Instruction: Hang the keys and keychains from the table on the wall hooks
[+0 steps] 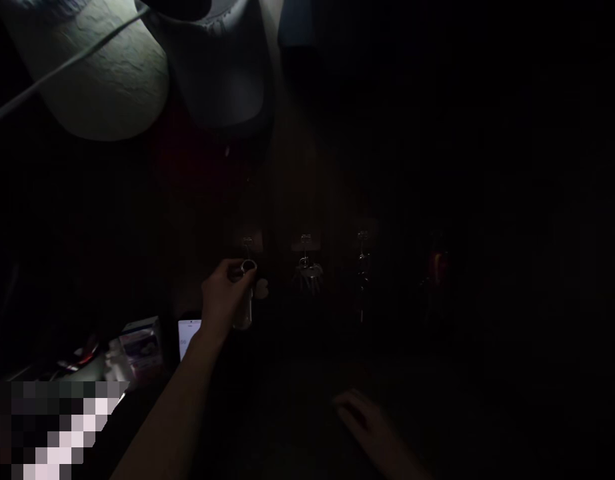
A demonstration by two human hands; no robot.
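Observation:
The scene is very dark. My left hand (223, 297) pinches a metal key ring (249, 266) just below the leftmost wall hook (247, 241). A long pale tag (243, 313) hangs under the fingers, and a small rounded charm (262, 289) dangles beside it. Whether the ring still touches the hook, I cannot tell. Lower right, my right hand (360, 413) is dim and loosely curved, its thumb and finger apart with nothing visible between them. A bunch of keys (310, 272) hangs from the hook to the right of my left hand.
Further right hang another key set (363, 280) and a faint reddish item (438, 265). Above are a pale cap (112, 80) and a grey cap (222, 80), with a light cord (77, 60) across. A lit phone (188, 337) and a small box (142, 347) sit lower left.

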